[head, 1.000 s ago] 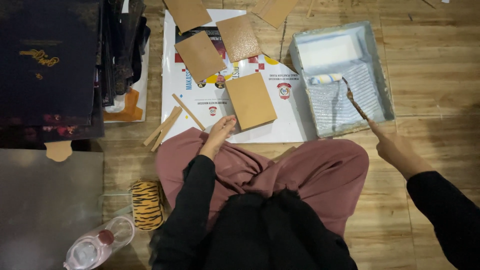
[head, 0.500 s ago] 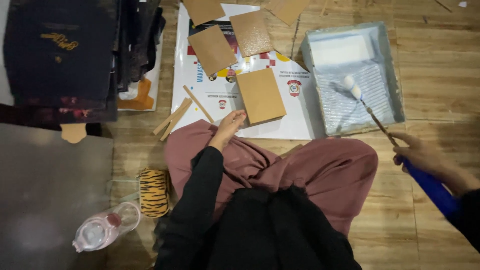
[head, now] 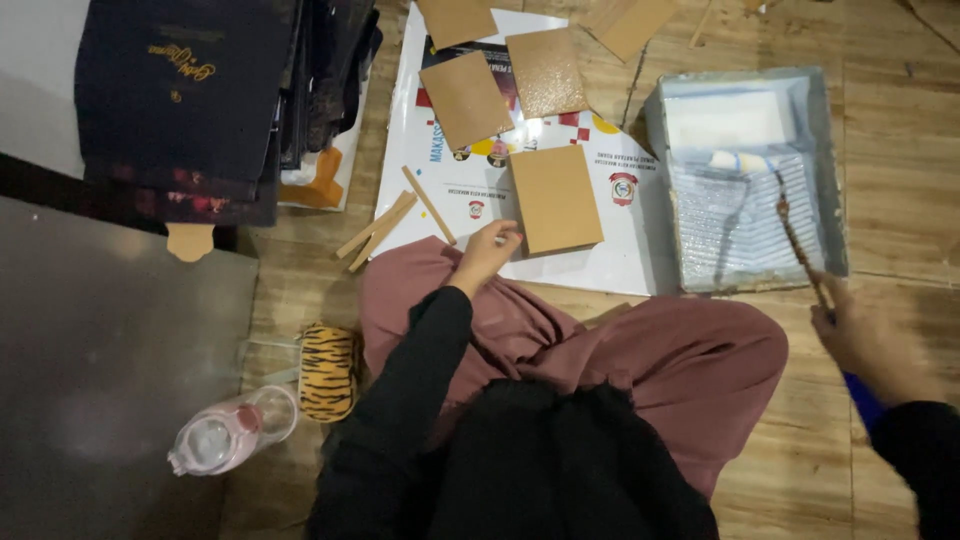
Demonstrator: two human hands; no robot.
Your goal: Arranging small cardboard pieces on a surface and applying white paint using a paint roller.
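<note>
Your left hand fingers half-curled, touching brown board on white poster; right hand grips brush, tip in grey tray at 2 o'clock, handle mostly hidden.

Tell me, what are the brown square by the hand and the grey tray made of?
The brown square looks like thin board or cardboard: flat, matte tan, with clean-cut edges. The grey tray looks like moulded plastic, though it could be metal: smooth walls and a ribbed, shiny sloping floor.

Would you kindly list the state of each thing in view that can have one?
Left hand: open, fingertips resting on the brown board.
Right hand: closed on the brush.
Brush: tip over the paint tray.
Brown board: flat on the white poster.
Paint tray: holds white paint.
Water bottle: lying on its side.
</note>
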